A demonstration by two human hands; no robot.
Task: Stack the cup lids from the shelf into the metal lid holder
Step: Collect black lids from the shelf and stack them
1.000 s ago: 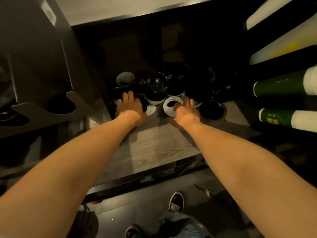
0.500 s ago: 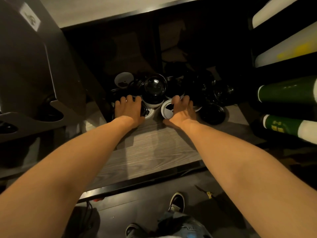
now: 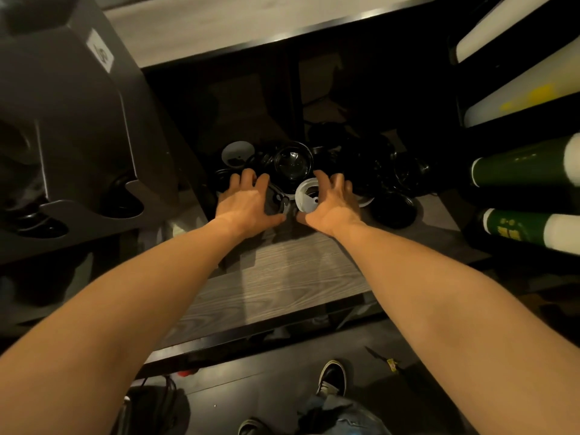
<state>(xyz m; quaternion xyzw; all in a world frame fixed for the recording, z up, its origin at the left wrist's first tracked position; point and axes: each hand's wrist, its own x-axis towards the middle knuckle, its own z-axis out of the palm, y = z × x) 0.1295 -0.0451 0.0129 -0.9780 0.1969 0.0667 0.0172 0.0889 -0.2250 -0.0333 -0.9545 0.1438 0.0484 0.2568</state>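
At shelf (image 3: 282, 277) back | left hand (image 3: 248, 200) splayed on black lids (image 3: 392, 171) | right hand (image 3: 337, 205) seemingly grips white lid (image 3: 304, 196) | open board to front edge | metal lid holder (image 3: 78, 120) left, cup stacks (image 3: 518, 164) right

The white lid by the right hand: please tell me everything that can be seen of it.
The white lid is round and looks like thin plastic. It has a raised rim around a shadowed hollow with a small hole in it. It stands tilted on its edge, hollow side toward the camera, at the front of the pile of black lids on the wooden shelf. The right hand curls around its right side, index finger on the upper rim, thumb under the lower edge.
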